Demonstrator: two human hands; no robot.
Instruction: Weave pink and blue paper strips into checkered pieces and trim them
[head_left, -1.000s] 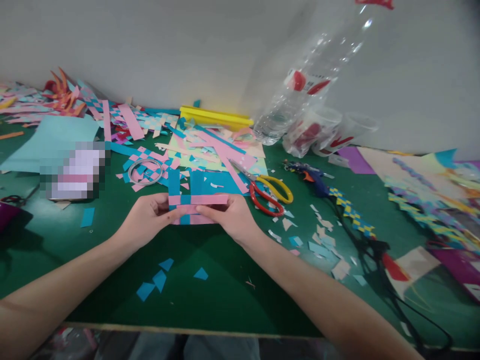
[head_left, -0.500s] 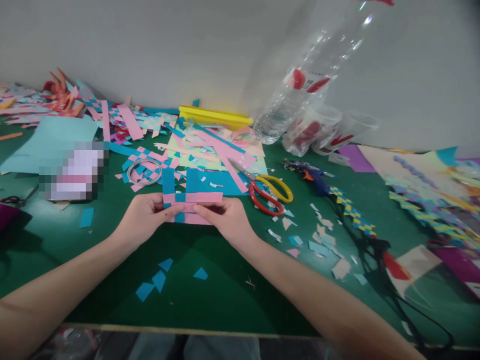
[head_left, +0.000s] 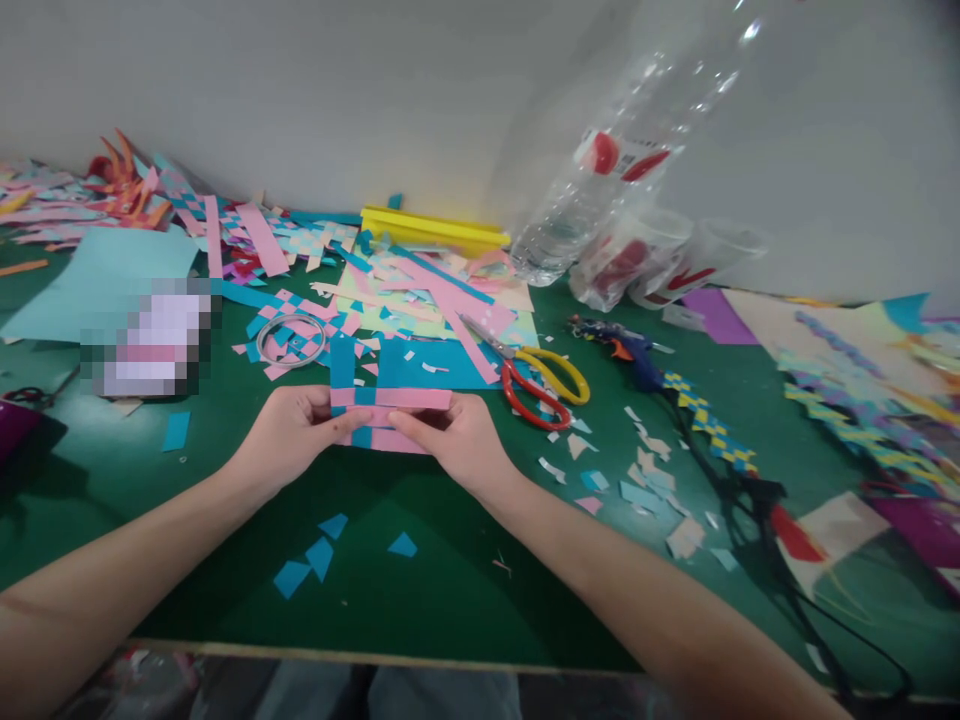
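A small weave of pink and blue paper strips (head_left: 365,397) is held up above the green table, its pink strips running sideways and its blue ones crossing them. At its left edge my left hand (head_left: 300,425) pinches it, thumb on the front face. My right hand (head_left: 457,435) grips the right part in the same way, its thumb lying across a pink strip. The fingers behind the paper are mostly hidden. Just beyond the weave lies a blue paper sheet (head_left: 450,368). Scissors (head_left: 536,385) with one red and one yellow handle rest to the right of it.
Paper scraps (head_left: 649,480) litter the green table (head_left: 480,600). A roll of tape (head_left: 291,342) and a phone (head_left: 154,340) lie to the left. At the back stand a leaning plastic bottle (head_left: 592,170) and plastic cups (head_left: 634,255). A glue gun (head_left: 626,352) with a cord lies right.
The view has shifted very slightly. Both hands keep the same hold on the paper weave, and nothing else has visibly moved.
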